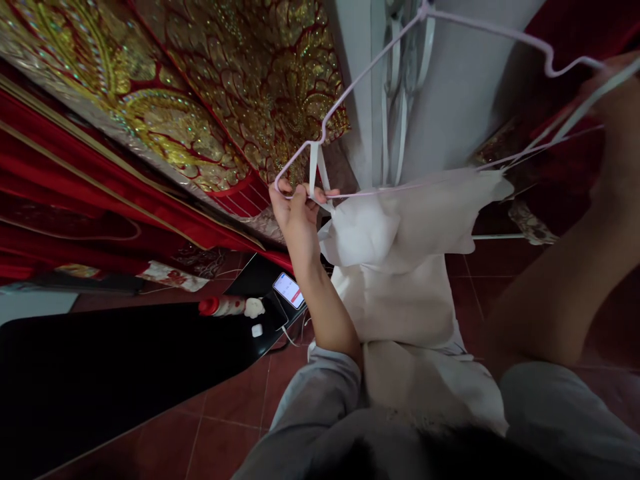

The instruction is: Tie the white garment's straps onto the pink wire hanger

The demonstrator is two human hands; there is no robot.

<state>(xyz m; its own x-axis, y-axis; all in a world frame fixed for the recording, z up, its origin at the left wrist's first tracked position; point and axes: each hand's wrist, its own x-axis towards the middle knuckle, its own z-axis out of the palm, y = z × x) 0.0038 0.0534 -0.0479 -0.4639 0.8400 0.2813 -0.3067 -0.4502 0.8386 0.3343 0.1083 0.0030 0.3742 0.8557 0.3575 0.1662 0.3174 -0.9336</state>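
Observation:
A thin pale pink wire hanger (380,60) hangs in front of me, its hook up at the top. A white garment (400,267) droops from its lower bar and down past my knees. My left hand (296,207) pinches the hanger's left corner together with a white strap (315,170) of the garment. My right hand (617,120) is raised at the far right edge, blurred and very near the lens, closed around the garment's other white strap (575,117) beside the hanger's right end.
Red costumes with gold sequin embroidery (200,87) hang at the left. A black glossy table (100,373) below holds a lit phone (289,290), a red-capped bottle (225,305) and a small white case (257,330). A grey wall corner (450,100) and red floor tiles (240,413) lie behind.

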